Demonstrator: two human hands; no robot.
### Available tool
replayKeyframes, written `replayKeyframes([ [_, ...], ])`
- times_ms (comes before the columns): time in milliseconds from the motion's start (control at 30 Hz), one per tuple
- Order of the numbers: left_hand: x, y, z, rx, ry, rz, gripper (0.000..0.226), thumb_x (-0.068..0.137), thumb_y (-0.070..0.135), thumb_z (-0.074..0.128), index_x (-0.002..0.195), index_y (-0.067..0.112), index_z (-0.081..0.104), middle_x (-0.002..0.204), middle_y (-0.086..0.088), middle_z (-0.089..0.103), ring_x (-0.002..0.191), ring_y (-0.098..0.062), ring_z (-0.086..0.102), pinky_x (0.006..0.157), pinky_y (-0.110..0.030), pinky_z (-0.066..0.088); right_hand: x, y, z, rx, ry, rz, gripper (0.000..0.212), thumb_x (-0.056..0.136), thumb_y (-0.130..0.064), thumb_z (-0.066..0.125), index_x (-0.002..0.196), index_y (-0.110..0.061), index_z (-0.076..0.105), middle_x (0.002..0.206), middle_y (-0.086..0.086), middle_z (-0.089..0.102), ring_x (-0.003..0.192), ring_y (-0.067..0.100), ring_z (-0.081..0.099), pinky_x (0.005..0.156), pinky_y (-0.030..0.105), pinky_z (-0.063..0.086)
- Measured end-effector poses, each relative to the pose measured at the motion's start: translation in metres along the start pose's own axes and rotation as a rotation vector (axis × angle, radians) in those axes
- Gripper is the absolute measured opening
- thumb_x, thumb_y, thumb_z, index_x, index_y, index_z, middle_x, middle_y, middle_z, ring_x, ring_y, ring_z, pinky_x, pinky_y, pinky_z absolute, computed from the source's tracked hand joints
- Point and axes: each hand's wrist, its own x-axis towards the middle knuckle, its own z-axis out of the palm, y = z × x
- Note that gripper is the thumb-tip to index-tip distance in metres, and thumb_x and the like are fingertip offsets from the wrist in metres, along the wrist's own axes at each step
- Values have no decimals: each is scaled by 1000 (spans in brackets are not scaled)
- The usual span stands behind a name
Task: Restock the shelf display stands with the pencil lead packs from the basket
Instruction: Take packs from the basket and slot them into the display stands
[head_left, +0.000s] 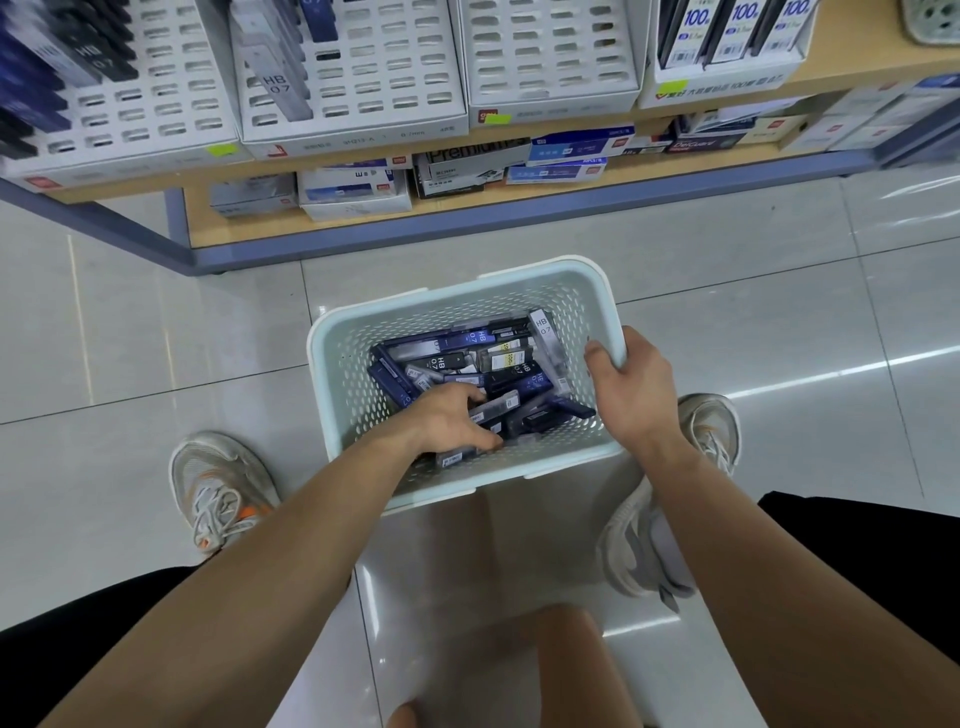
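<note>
The pale basket (467, 312) sits on the tiled floor (156, 338) in the middle of the frame, with a loose pile of pencil lead packs (457, 361) inside. The left hand (449, 421) reaches down into it, thumb and fingers curled around a few packs near the close wall. The right hand (634, 387) grips the basket's right rim, thumb inside. White slotted display stands (374, 78), mostly unfilled, line the shelf (519, 200) across the top of the frame.
</note>
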Motion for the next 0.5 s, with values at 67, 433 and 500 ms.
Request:
replayKeyframes([
  [67,0,1,0,-1,4,-2,87,73,46,85,147,21,46,146,-3,51,123,-20,51,96,-26,39,0,-1,0,4,-7,4,21,100,-34,50,91,-16,56,67,-1,59,55,14,55,49,27,39],
  [433,-15,-2,-16,-247,161,12,84,70,43,86,143,22,49,130,-2,58,111,-20,56,90,-28,41,-1,-2,0,4,2,16,19,99,-33,51,91,-17,57,66,-1,60,53,13,56,47,25,35],
  [500,-21,0,-19,-321,200,14,83,69,42,87,141,23,51,123,-1,61,108,-21,60,90,-30,45,-1,-2,-1,-6,9,18,19,99,-33,51,91,-17,57,66,-1,60,54,15,57,47,25,34],
])
